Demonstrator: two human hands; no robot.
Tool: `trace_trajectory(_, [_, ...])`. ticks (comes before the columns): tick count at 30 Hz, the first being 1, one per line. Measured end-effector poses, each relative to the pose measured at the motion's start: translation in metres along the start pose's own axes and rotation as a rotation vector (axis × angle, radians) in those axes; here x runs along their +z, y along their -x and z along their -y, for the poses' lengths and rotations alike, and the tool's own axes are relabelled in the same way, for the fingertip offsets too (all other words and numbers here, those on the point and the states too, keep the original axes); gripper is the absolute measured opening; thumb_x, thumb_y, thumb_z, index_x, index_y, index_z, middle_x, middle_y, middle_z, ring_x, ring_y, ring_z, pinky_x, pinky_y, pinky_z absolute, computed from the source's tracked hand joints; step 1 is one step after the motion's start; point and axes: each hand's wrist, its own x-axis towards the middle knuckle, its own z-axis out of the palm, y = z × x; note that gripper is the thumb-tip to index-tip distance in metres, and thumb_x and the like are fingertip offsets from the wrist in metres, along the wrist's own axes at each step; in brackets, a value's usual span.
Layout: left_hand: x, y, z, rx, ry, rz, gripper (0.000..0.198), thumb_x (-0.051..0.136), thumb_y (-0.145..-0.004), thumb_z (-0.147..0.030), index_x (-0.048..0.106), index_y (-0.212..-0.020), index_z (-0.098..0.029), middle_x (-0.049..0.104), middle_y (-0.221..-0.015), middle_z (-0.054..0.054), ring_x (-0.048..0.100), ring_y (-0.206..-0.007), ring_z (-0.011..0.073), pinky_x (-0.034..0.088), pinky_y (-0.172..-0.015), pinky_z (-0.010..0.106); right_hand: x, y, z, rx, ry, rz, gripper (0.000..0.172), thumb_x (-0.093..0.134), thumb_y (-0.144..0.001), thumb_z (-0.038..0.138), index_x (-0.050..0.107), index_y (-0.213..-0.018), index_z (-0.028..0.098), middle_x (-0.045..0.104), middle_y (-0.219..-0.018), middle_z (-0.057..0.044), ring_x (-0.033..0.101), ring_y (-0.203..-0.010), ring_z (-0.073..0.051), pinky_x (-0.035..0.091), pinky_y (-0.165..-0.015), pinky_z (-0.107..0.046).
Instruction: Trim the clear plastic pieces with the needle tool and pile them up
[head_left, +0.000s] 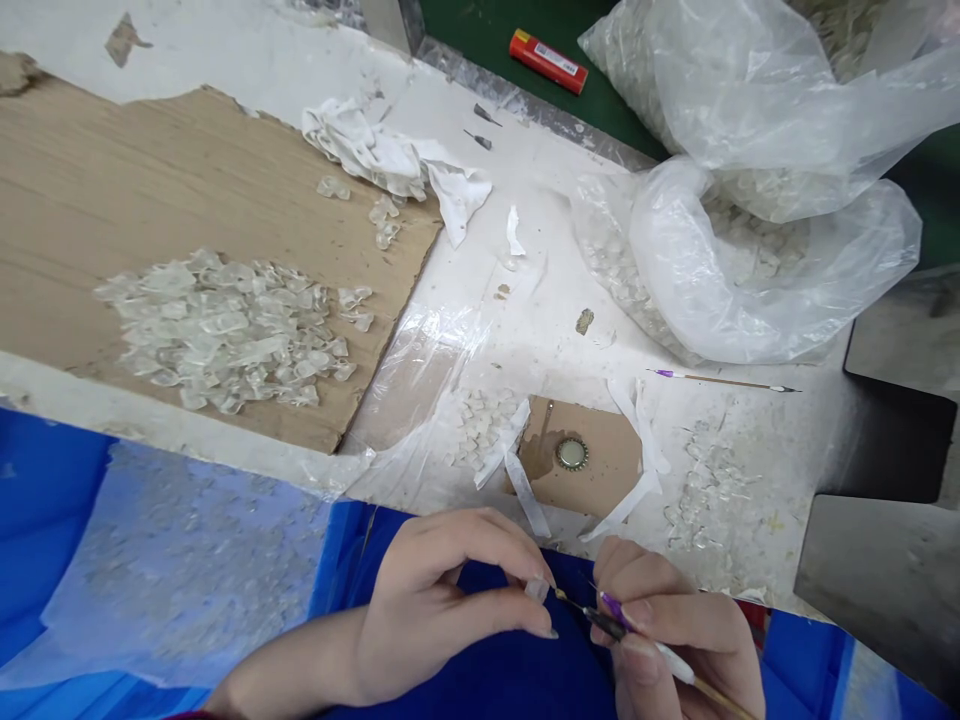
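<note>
- Left hand (442,620): closed to a pinch, thumb against fingertips. Whatever sits between them is too small to tell.
- Right hand (675,630): closed around a slim wood-handled tool with a white grip and purple band (656,640), held short, close to the tip.
- Thin gold-coloured tool tip (561,596) reaches the left fingertips. Contact can't be confirmed at this resolution.
- Both hands are up over dark blue cloth (510,660), just in front of the white-crusted bench (547,190), fingers near each other. That short, close hold looks right for fine work: little leverage, little wobble.
- On the bench, just ahead of the hands: brown cardboard scrap (607,470) with a round ribbed metal cap (571,454).
- Either side of it: small heaps of clear chip-like pieces (480,425) (705,480).
- Spare thin wooden stick with purple end (720,380) lies well right of the cap.
- Further off: large pile of clear chip-like pieces (225,330) on a brown cardboard sheet (150,180), crumpled white cloth (382,150), bulging clear plastic bag (750,270), red-and-yellow lighter (547,60).
</note>
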Motion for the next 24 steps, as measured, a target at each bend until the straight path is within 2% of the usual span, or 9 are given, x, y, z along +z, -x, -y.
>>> trace_trajectory(7, [-0.001, 0.001, -0.001, 0.095, -0.087, 0.023, 0.009, 0.083, -0.084, -0.024, 0.076, -0.087, -0.018, 0.082, -0.069, 0.004, 0.078, -0.059, 0.0163, 0.065, -0.059, 0.018, 0.002, -0.002, 0.001, 0.011, 0.022, 0.039, 0.011, 0.052, -0.102, 0.015, 0.061, -0.108, 0.014, 0.056, -0.072, 0.001, 0.049, -0.054, -0.011, 0.039, -0.048, -0.027])
trace_trajectory(14, [-0.007, 0.000, -0.002, 0.197, -0.268, 0.084, 0.012, 0.078, -0.089, -0.025, 0.071, -0.084, -0.016, 0.081, -0.072, 0.005, 0.078, -0.059, 0.0137, 0.063, -0.060, 0.013, 0.004, -0.008, 0.008, 0.072, 0.119, 0.111, 0.010, 0.051, -0.102, 0.016, 0.059, -0.106, 0.019, 0.055, -0.070, 0.001, 0.049, -0.053, -0.013, 0.038, -0.045, -0.026])
trace_trajectory(18, [-0.010, 0.000, -0.003, 0.201, -0.247, 0.118, 0.007, 0.076, -0.090, -0.025, 0.073, -0.089, -0.019, 0.082, -0.074, 0.005, 0.079, -0.059, 0.0155, 0.064, -0.059, 0.016, 0.002, -0.008, 0.008, 0.064, 0.125, 0.166, 0.014, 0.050, -0.101, 0.015, 0.059, -0.110, 0.019, 0.056, -0.070, 0.000, 0.049, -0.052, -0.014, 0.040, -0.045, -0.026])
trace_trajectory(24, [-0.011, -0.001, -0.006, 0.192, -0.346, 0.171, 0.010, 0.075, -0.091, -0.019, 0.078, -0.100, -0.023, 0.084, -0.081, 0.005, 0.079, -0.063, 0.0177, 0.066, -0.061, 0.020, -0.003, -0.002, 0.005, 0.107, 0.099, 0.103, 0.015, 0.052, -0.099, 0.014, 0.061, -0.109, 0.021, 0.058, -0.071, -0.001, 0.051, -0.052, -0.014, 0.043, -0.045, -0.026])
